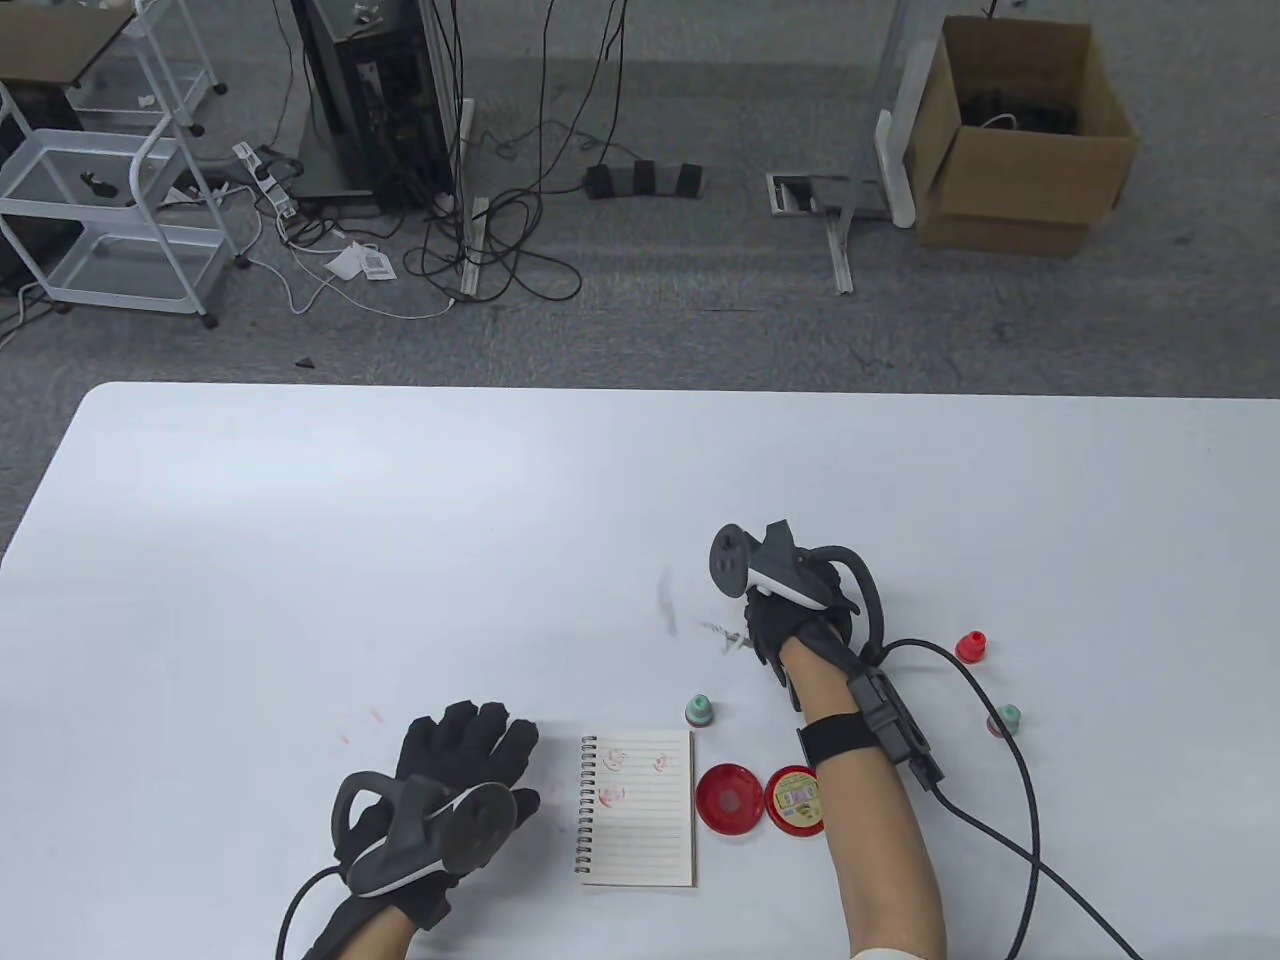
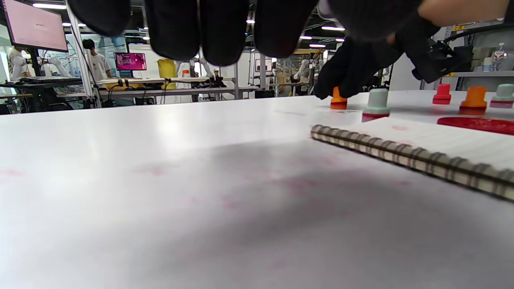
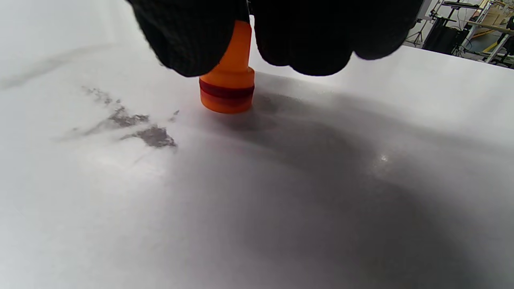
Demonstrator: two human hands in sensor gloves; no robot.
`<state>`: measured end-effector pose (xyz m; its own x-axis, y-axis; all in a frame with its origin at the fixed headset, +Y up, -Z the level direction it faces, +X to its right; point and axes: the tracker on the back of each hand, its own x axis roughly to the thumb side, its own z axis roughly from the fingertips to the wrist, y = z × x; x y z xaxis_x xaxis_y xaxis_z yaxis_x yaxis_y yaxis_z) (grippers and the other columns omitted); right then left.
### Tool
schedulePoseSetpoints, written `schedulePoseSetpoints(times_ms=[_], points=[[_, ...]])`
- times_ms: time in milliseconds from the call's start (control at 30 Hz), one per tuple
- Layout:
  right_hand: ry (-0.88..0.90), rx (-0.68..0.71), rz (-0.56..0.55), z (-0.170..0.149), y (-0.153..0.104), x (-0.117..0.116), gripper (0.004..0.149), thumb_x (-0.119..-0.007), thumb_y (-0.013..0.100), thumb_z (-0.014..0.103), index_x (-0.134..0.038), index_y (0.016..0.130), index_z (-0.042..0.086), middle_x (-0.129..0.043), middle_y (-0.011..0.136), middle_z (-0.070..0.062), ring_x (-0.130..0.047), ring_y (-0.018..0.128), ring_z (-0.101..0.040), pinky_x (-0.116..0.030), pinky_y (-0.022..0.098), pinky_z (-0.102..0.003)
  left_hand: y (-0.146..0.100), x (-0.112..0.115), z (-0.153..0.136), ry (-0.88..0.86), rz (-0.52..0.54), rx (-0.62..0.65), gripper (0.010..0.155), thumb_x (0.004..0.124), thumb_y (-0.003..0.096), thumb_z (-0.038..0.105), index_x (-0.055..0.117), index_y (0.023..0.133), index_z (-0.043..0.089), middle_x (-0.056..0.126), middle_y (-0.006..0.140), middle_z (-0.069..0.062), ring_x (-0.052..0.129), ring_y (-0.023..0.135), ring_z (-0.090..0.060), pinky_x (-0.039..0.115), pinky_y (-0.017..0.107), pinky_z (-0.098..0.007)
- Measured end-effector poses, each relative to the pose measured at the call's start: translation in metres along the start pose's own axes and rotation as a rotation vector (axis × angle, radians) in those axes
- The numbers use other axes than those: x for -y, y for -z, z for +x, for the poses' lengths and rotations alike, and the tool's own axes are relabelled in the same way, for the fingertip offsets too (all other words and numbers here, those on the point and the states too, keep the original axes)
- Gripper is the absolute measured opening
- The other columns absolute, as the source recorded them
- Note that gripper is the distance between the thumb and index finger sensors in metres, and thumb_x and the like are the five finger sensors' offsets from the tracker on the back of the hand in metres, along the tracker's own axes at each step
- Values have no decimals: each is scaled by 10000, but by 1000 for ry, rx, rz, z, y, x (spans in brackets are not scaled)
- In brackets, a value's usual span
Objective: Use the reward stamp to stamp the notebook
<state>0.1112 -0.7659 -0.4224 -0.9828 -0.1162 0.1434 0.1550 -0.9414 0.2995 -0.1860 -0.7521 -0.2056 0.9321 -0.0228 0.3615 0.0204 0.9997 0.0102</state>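
The small spiral notebook [image 1: 637,808] lies open near the table's front edge, with a few red marks on its lined page. My left hand [image 1: 468,748] rests flat on the table just left of it, fingers straight, holding nothing. My right hand [image 1: 768,628] is further back and to the right, over grey smudges. In the right wrist view its fingertips [image 3: 188,44] pinch the handle of an orange stamp [image 3: 227,90], which stands with its base on the bare table. The table view hides this stamp; the left wrist view shows the orange stamp [image 2: 338,101] beyond the notebook [image 2: 421,148].
A red ink pad [image 1: 728,799] and its lid [image 1: 795,800] lie right of the notebook. A teal stamp [image 1: 699,711] stands behind the notebook; a red stamp [image 1: 971,647] and another teal stamp [image 1: 1003,720] stand right of my forearm. A black cable [image 1: 1030,800] trails from my right wrist.
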Motion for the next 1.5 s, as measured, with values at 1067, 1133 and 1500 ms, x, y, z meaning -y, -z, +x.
schedulePoseSetpoints(times_ms=[1067,1133,1500], points=[[285,242,-292,8,-158,14,557,-842,416,290,-744,949,158,-830,885,-155,-885,636,-339,-773,478,-435,3,7,4,-21,37,-1,686,671,471,604,631,1097,329,677,1157,-58,715,1061,-370,639,780,-612],[318,258,-316,9,-166,11,557,-843,416,292,-746,948,156,-832,882,-158,-889,630,-337,-777,474,-431,3,8,5,-39,46,0,687,668,473,609,633,1097,324,690,1148,-59,732,1048,-369,655,770,-605],[665,362,-494,19,-196,-28,552,-849,412,312,-772,930,138,-871,836,-162,-923,560,-304,-804,429,-400,4,7,20,-255,108,26,685,671,475,611,636,1092,316,737,1115,-50,792,1008,-349,702,748,-575]])
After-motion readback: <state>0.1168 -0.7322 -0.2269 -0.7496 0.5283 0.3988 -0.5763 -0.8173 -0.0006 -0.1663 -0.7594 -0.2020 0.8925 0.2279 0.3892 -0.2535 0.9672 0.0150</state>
